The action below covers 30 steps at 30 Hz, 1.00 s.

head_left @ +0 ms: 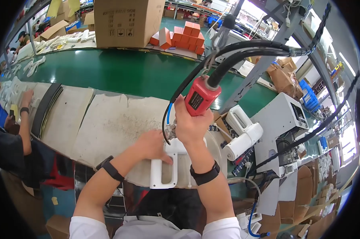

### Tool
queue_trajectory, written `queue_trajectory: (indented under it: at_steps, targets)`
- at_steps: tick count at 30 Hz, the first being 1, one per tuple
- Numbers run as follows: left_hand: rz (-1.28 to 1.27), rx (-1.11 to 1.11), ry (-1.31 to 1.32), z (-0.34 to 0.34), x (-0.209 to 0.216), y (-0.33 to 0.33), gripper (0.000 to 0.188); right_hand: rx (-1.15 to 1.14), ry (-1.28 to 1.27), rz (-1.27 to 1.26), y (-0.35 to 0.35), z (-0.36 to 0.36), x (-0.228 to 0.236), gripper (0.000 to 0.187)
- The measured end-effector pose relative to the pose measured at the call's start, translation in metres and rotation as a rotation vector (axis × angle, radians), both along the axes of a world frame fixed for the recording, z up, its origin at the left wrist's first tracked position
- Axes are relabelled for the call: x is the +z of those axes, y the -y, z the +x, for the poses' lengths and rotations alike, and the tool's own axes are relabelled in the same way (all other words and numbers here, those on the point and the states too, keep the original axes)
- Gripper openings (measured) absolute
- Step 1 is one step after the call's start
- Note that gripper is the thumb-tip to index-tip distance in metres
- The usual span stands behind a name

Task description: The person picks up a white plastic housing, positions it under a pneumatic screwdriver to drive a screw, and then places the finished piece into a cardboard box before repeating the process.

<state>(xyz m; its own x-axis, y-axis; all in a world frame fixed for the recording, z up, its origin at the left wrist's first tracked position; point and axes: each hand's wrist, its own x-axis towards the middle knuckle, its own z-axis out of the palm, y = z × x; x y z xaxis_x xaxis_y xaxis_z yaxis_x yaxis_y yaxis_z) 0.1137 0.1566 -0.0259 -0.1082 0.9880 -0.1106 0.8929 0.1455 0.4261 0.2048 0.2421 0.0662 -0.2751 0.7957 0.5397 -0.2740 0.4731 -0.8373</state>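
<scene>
My right hand [191, 126] is wrapped round a red power screwdriver [204, 95], which hangs upright from a metal hook with thick black cables rising from its top. Its working tip is hidden behind my hand. Under it, on the worktable, lies a white plastic appliance housing [164, 184] with a looped handle; small holes show at the handle's corners. My left hand [151, 144] grips the housing by the upper part of the handle, thumb across the white plastic. A thin black cable and a blue tube [169, 115] run down between my hands.
A second white appliance [243, 133] lies to the right, beside a grey machine [281, 115]. Beyond the worktable [104, 119] runs a green conveyor belt [108, 67], with a large carton [128, 24] and orange boxes [182, 40] past it. At left, a co-worker's arm [25, 123] reaches over the table.
</scene>
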Motion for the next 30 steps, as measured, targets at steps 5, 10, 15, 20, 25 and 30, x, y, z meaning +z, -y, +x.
queue_trajectory:
  at_steps: [5, 10, 15, 20, 25, 30]
  targets:
    - [-0.054, 0.0, 0.016, -0.001, 0.003, -0.014, 0.088, -0.058, -0.1, 0.066, 0.002, 0.022, 0.021, 0.01]
    - [-0.016, -0.045, 0.008, -0.009, -0.014, -0.032, 0.085, -0.028, -0.034, 0.102, 0.02, 0.052, 0.052, 0.006]
    - [-0.023, -0.023, 0.026, -0.003, -0.011, -0.033, 0.086, -0.05, -0.027, 0.049, 0.015, 0.047, 0.029, 0.01]
    - [0.04, 0.019, 0.009, -0.002, -0.01, -0.027, 0.083, 0.016, 0.03, -0.036, 0.017, 0.035, 0.002, 0.018]
    - [0.453, 0.172, 0.056, -0.011, -0.056, -0.008, 0.089, 0.004, 0.013, -0.008, 0.014, 0.033, -0.005, 0.014]
    - [0.121, 0.251, 0.462, -0.007, -0.029, 0.02, 0.105, 0.01, -0.084, 0.007, 0.031, 0.047, 0.062, 0.009]
